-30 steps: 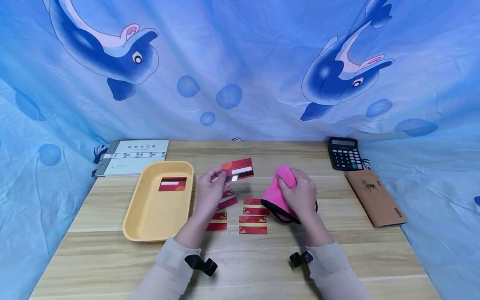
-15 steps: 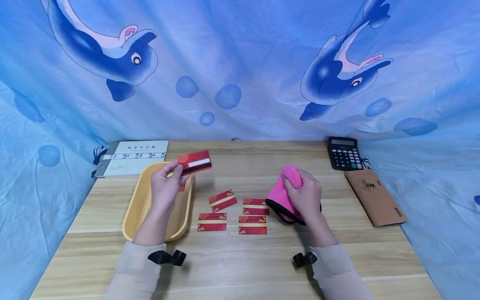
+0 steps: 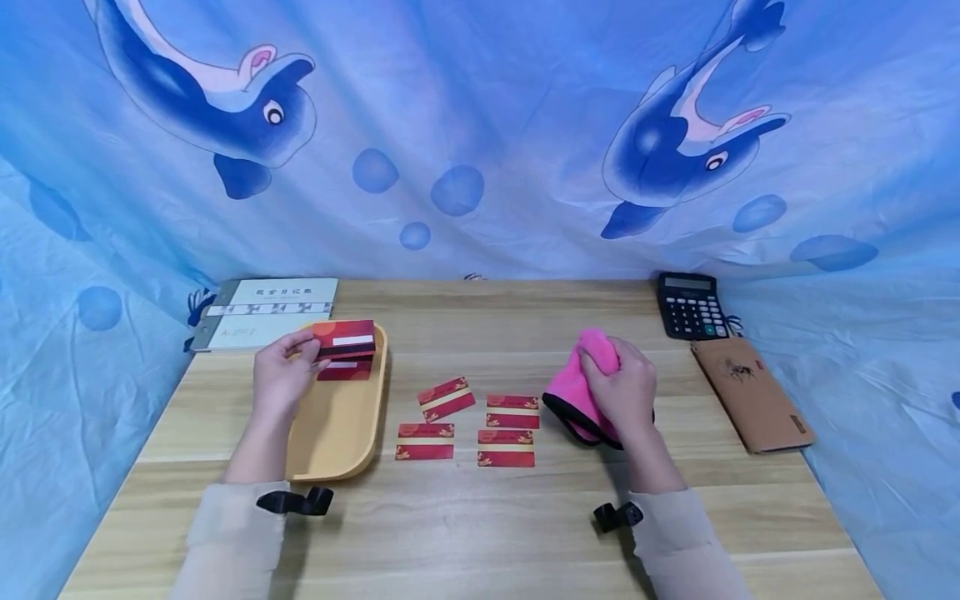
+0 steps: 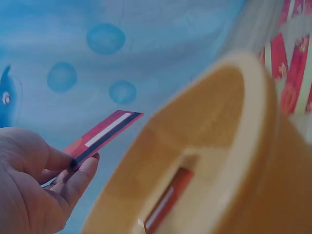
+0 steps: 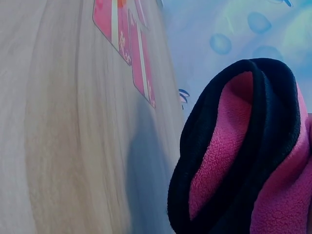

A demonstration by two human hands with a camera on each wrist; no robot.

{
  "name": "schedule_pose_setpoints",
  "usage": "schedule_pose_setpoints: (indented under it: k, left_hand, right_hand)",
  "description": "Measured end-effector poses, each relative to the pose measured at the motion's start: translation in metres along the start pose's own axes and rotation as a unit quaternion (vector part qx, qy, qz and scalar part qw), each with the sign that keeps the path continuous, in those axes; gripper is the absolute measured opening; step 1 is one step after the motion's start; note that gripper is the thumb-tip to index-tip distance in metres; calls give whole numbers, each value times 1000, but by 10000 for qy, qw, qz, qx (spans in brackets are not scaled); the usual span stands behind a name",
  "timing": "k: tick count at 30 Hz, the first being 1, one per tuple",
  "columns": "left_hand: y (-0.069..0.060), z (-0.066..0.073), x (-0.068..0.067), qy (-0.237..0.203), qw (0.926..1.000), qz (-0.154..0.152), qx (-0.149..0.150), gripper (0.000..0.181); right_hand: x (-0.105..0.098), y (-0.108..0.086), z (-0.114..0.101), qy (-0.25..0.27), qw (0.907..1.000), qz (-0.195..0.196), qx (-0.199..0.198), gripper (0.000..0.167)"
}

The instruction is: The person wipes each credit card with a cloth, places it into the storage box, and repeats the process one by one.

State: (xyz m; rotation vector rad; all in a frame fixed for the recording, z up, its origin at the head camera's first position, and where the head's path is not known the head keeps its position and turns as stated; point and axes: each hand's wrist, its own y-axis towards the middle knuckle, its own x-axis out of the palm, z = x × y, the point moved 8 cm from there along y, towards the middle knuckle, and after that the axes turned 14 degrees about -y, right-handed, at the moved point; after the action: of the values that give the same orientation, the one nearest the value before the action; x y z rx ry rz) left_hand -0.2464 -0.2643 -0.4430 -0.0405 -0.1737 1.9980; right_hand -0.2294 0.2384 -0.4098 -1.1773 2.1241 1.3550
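My left hand pinches a red card with a white strip and a dark stripe, above the far part of a yellow tray. Inside the tray lies another red card. In the left wrist view the pinched card hangs beside the tray's rim, tilted. My right hand grips a bunched pink cloth with black edging; the right wrist view shows the cloth folded over, the hand mostly hidden. Several red and gold cards lie between the tray and the cloth.
A pale notebook lies behind the tray at the far left. At the far right are a black calculator and a brown wallet-like case. A blue curtain with printed dolphins stands behind the table.
My left hand has carried the pinched card leftward from above the table to over the tray. My right hand has shifted slightly right with the cloth.
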Motion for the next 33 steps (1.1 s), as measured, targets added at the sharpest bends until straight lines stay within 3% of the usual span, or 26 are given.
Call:
schedule_pose_setpoints:
  k: [8,11,16,20,25,33]
  left_hand:
    - [14,-17,-1,1006,9938,-474,5,38]
    - [17,-19,-1,1524,9865,-520,282,36]
    - [21,-17,-2,2326,9669,-499,924,34]
    - [20,-17,-4,2499,9606,-385,1152,33]
    - [18,-17,-9,2517,9595,-255,1244,29]
    - [16,-19,-9,2632,9583,-245,1089,29]
  right_hand:
    - [0,-1,6,-34,9999,-31,94,35]
    - [0,-2,7,-22,10000,-31,86,34]
    - [-2,0,6,-36,10000,86,0,35]
    - [-2,1,4,-65,9999,135,-61,36]
    - [-1,1,2,-41,9999,111,-58,36]
    - [0,0,1,-78,9999,94,-61,36]
